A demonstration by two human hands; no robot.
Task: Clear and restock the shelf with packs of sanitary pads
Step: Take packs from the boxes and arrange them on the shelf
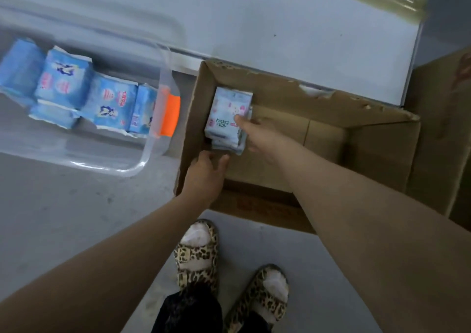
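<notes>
An open cardboard box (356, 139) stands on the floor in front of me. In its left corner lies a small stack of pale blue and pink pad packs (226, 113). My right hand (257, 134) grips the stack from the right, thumb on the top pack. My left hand (206, 172) reaches over the box's near left wall, fingers curled just below the stack; whether it touches a pack I cannot tell. To the left, a clear plastic bin (150, 151) with an orange latch holds several blue pad packs (84, 95).
My feet in leopard-print slippers (198, 256) stand on the grey floor just in front of the box. A second brown carton (443, 118) sits at the right edge. A pale flat surface (280, 27) lies beyond the box.
</notes>
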